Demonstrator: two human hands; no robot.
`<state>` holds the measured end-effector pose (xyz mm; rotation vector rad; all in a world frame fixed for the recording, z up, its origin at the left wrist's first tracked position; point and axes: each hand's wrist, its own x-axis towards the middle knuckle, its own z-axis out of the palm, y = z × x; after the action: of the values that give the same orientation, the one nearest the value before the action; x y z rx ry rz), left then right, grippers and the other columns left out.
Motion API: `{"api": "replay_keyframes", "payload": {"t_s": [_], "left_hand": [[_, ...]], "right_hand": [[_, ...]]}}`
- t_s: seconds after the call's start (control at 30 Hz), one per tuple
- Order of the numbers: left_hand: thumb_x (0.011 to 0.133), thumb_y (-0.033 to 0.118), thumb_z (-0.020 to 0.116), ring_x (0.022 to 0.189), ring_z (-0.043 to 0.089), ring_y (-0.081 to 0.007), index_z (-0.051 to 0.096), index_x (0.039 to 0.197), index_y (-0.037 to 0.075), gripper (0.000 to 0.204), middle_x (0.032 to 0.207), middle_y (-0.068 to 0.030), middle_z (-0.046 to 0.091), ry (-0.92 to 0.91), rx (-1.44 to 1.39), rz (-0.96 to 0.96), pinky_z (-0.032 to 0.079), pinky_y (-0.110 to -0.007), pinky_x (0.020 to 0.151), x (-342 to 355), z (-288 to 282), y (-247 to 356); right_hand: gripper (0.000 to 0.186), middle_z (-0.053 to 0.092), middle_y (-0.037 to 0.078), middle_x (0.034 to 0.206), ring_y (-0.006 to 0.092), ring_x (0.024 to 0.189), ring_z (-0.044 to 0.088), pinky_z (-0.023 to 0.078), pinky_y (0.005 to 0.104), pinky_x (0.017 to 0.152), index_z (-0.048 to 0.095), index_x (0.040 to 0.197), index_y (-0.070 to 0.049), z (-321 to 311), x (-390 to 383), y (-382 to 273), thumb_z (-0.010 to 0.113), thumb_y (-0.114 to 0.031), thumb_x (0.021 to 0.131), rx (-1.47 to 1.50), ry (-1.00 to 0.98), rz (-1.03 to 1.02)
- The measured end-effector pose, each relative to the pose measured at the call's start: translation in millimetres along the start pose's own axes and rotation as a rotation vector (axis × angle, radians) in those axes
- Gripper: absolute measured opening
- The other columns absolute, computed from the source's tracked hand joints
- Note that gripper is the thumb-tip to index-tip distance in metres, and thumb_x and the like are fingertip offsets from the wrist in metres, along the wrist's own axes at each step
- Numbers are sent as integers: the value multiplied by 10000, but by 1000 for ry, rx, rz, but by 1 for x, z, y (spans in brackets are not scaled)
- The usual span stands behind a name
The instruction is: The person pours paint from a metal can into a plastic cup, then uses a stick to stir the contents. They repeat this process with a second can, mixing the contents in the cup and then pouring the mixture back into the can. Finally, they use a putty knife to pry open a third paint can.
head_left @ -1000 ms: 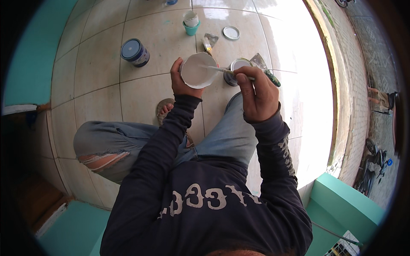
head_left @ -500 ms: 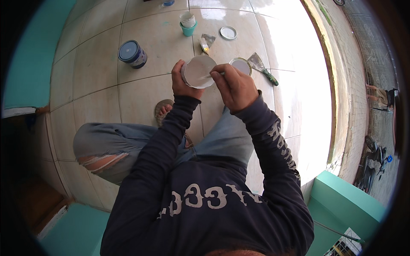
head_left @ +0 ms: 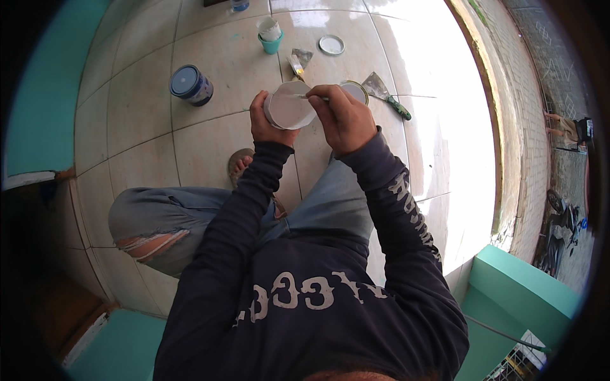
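My left hand (head_left: pixel 267 127) wraps round the side of a white round tub (head_left: pixel 291 109), held up over the floor between my legs. Pale, pinkish-grey liquid fills part of the tub. Pinched in the fingers of my right hand (head_left: pixel 346 120) is a thin stirring stick (head_left: pixel 296 96), its far end reaching into the tub near the far rim. Partly hidden behind that hand is a round metal tin or lid (head_left: pixel 357 91) with a grey surface. A putty knife (head_left: pixel 385 95) with a dark green handle lies just right of it.
A paint can (head_left: pixel 190 85) with a blue lid stands at the left. Beyond the tub lie a small scraper (head_left: pixel 301 60) and a round lid (head_left: pixel 332 44). A teal pot (head_left: pixel 271 46) holds a white cup. My sandalled foot (head_left: pixel 240 164) rests on the tiles.
The stick and my right fingers have shifted toward the tub's far rim. My left hand keeps its hold on the tub. The whole view has moved slightly.
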<state>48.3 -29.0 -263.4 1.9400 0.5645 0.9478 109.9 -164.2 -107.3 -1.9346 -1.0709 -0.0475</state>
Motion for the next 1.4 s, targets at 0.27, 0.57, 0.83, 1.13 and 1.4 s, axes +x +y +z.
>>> {"api": "replay_keyframes", "payload": {"t_s": [0.27,0.57,0.83,1.13,1.4], "left_hand": [[524,190,880,1077,552,-354,442,1250,74,855,1167,-152,540,-30,72,14,477,-414,925,6,-4,9],[467,138,865,1056,549,-356,470,1188,83,823,1115,-139,556,-169,250,111,481,-436,908,22,27,-7],[498,95,843,1116,513,-367,466,1202,103,799,1156,-145,541,-292,262,186,438,-461,969,30,59,-14],[519,70,828,1140,495,-378,478,1226,115,790,1182,-148,529,-393,423,307,424,-465,980,44,73,-7],[560,29,752,1096,493,-386,515,1200,103,687,1150,-149,523,-412,533,466,406,-469,976,55,78,0]], "right_hand": [[194,694,96,822,161,680,643,500,282,629,607,1041,-9,-28,-20,13,546,-185,988,282,218,290],[295,682,139,845,130,639,603,462,243,555,588,1070,38,-51,-34,77,547,-241,984,622,558,613],[284,683,141,833,141,627,610,466,252,544,596,1067,25,-78,-76,124,533,-237,977,542,851,728],[239,693,111,786,131,636,636,506,263,589,610,1034,7,-36,-98,143,528,-214,994,125,813,685],[197,689,131,822,173,698,673,541,289,636,611,1043,5,-19,-105,141,545,-170,979,127,751,639]]}}
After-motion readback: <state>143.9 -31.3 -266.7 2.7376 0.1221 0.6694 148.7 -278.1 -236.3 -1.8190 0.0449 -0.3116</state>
